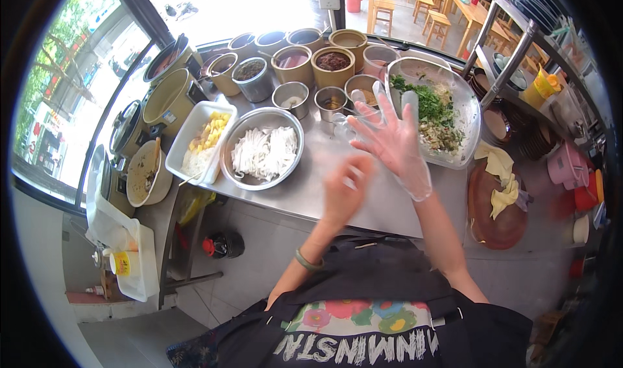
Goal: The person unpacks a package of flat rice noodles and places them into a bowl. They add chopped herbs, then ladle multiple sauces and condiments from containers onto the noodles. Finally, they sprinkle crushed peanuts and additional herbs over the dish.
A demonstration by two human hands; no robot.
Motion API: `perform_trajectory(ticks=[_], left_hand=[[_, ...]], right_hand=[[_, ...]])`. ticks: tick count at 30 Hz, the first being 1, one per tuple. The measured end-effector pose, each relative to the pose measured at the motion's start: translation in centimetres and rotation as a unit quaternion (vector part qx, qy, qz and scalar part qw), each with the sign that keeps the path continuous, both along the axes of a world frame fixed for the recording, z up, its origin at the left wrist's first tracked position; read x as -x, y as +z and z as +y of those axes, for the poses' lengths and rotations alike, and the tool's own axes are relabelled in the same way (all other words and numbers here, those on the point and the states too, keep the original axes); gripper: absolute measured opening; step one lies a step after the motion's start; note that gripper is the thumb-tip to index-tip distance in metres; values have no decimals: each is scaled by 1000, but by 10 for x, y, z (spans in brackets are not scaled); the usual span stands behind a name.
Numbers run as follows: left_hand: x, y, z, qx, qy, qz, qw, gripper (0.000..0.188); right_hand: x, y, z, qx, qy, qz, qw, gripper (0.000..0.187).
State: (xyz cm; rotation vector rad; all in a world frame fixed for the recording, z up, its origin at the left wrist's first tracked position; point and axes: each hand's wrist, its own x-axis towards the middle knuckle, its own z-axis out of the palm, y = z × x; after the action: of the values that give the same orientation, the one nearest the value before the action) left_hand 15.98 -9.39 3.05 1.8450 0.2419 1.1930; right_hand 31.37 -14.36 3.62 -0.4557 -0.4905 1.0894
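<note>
My right hand (pixel 396 144) is raised over the steel table, its fingers spread inside a clear plastic glove (pixel 415 180) whose loose tips stick out past them. Beside it on the left is my bare left hand (pixel 347 189), with a green bangle (pixel 308 260) on the wrist. Its fingers look bent but are smeared by motion, so I cannot see whether they hold anything. Left of my hands stands a steel bowl (pixel 262 148) of white strips, perhaps noodles. A clear tub (pixel 468 134) with chopped greens and other minced bits lies beyond my right hand.
A white tray (pixel 175 150) holds yellow chunks and white shreds. Several pots of seasonings, one a dark red sauce (pixel 333 61), line the table's far side. A brown round board (pixel 496 225) with yellow cloths (pixel 503 198) sits at right, near a metal rack (pixel 509 56).
</note>
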Motion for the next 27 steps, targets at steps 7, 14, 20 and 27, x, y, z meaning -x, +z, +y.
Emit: perform_trajectory(ticks=[7, 14, 20, 27], left_hand=[[-33, 8, 78, 288, -97, 45, 952, 17], [-57, -7, 52, 385, -177, 68, 903, 28], [-88, -21, 31, 341, -47, 101, 933, 19], [-120, 5, -107, -196, -195, 101, 956, 30]], right_hand=[[-2, 29, -39, -18, 58, -43, 997, 88], [-25, 32, -72, -97, 41, 23, 994, 79], [-45, 20, -99, -102, -35, -9, 994, 84], [-95, 6, -117, 20, -313, 11, 949, 94]])
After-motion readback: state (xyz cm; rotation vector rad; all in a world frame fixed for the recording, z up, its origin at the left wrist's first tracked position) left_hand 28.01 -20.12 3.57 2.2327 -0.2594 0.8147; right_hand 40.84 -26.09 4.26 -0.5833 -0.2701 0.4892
